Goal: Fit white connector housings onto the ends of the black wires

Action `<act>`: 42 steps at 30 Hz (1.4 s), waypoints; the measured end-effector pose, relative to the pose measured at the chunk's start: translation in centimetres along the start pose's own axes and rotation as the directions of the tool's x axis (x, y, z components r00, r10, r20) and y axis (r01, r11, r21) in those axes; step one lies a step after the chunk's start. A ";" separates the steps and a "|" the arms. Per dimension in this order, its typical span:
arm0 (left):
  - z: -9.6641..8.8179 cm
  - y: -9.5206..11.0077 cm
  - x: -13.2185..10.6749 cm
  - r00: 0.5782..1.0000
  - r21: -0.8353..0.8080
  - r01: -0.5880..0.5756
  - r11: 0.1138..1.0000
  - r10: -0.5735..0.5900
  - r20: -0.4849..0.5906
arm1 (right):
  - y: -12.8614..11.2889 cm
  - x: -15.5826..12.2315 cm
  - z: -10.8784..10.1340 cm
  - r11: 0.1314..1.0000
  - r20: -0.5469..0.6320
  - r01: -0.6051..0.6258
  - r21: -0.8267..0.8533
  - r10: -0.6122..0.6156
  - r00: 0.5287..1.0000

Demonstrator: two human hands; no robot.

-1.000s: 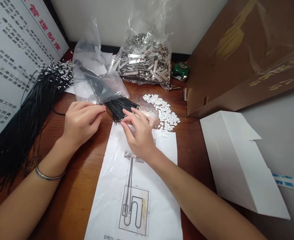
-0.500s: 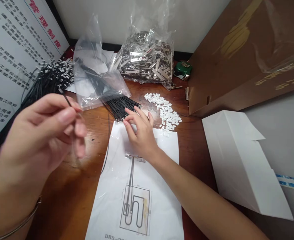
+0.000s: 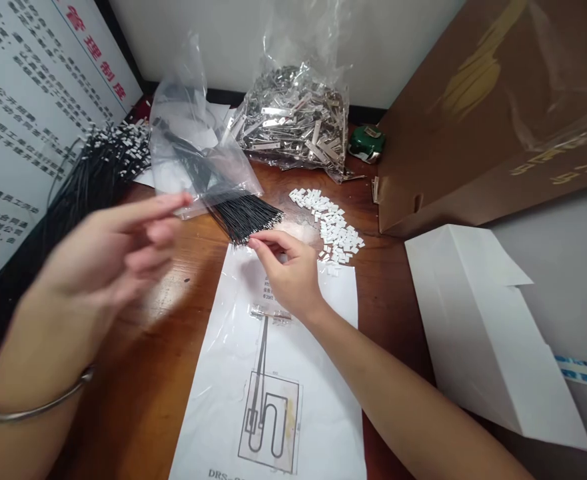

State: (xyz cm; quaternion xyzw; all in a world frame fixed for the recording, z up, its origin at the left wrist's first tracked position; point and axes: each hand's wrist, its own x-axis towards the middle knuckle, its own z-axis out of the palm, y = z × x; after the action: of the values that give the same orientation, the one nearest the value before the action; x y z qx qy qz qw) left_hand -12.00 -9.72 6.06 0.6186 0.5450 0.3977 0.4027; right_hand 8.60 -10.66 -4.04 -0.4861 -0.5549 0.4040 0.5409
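"So, what has the right hand [image 3: 296, 270] got?"

"Thumb and forefinger pinch at the near ends of the black wires [image 3: 246, 215], which stick out from the clear bag [image 3: 236, 175], by the far edge of the printed sheet [image 3: 213, 380]."

"And the left hand [image 3: 106, 257]?"

"Raised over the table [image 3: 138, 380], left of the wires, fingers partly curled. Blurred, so I can't tell whether it grips anything."

"Beside the wires?"

"White pieces [image 3: 337, 230], loosely heaped to their right."
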 end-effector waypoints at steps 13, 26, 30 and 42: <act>8.7 -4.3 -0.3 0.929 -0.520 0.362 0.774 -0.253 0.270 | 0.5 0.2 -0.1 0.962 -0.047 -0.151 0.228 0.166 0.985; 9.0 -4.9 -1.2 0.976 -0.435 0.215 0.874 -0.180 0.121 | 0.3 0.0 0.0 0.984 -0.048 -0.090 0.152 0.098 0.994; 9.1 -5.0 -1.4 0.985 -0.400 0.172 0.900 -0.156 0.073 | 0.0 0.0 0.0 0.982 -0.055 -0.093 0.165 0.103 0.993; 9.3 -5.0 -1.4 0.987 -0.368 0.159 0.916 -0.146 0.065 | 0.3 -0.1 -0.2 0.991 -0.027 -0.020 0.129 0.024 0.999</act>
State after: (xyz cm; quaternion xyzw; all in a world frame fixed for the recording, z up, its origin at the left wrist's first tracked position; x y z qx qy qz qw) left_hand -5.27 -11.30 -1.99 0.4938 0.4990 0.4500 0.5520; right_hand 8.78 -10.68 -4.37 -0.4618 -0.5146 0.4382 0.5744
